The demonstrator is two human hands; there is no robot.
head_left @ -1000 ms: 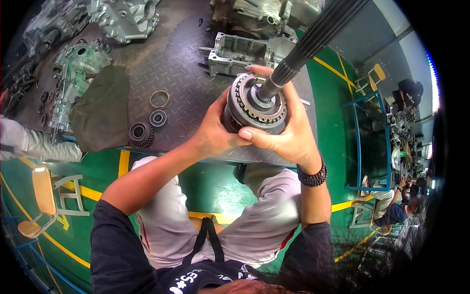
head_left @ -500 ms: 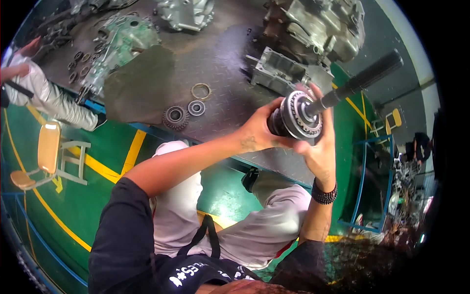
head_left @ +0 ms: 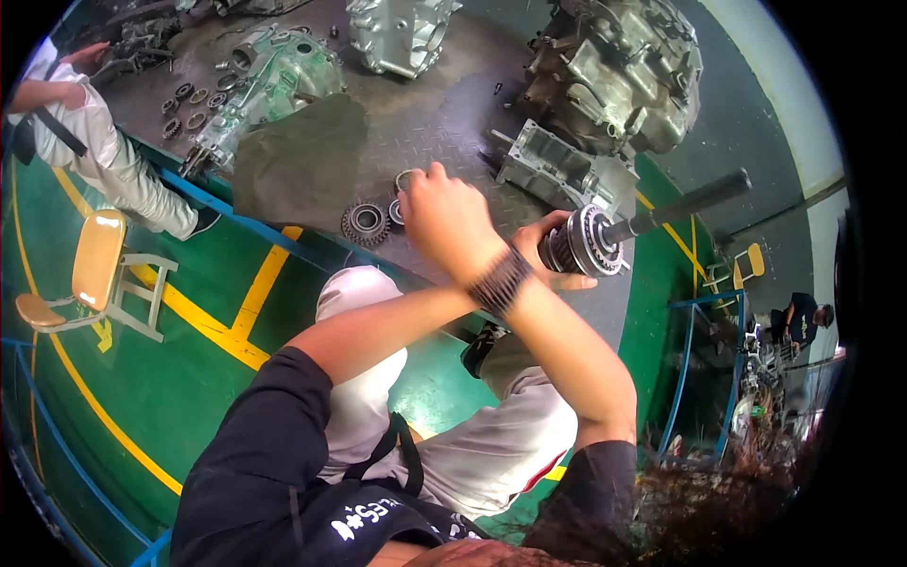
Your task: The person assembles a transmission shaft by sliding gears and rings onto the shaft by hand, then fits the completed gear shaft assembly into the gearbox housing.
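Our left hand (head_left: 531, 248) half-wraps geared shaft (head_left: 643, 221) | right hand (head_left: 446, 219) curled by ring (head_left: 400, 177), hold unclear | shaft likely heavy, rigid: cup gears (head_left: 588, 242)

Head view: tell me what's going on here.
At a metal workbench, a seated person's left hand holds a geared shaft, its long end pointing to the upper right. The right hand crosses over the left forearm to a thin ring and a bearing; whether it touches either is unclear. A toothed gear lies beside the bearing, and an open metal casing sits beyond the shaft.
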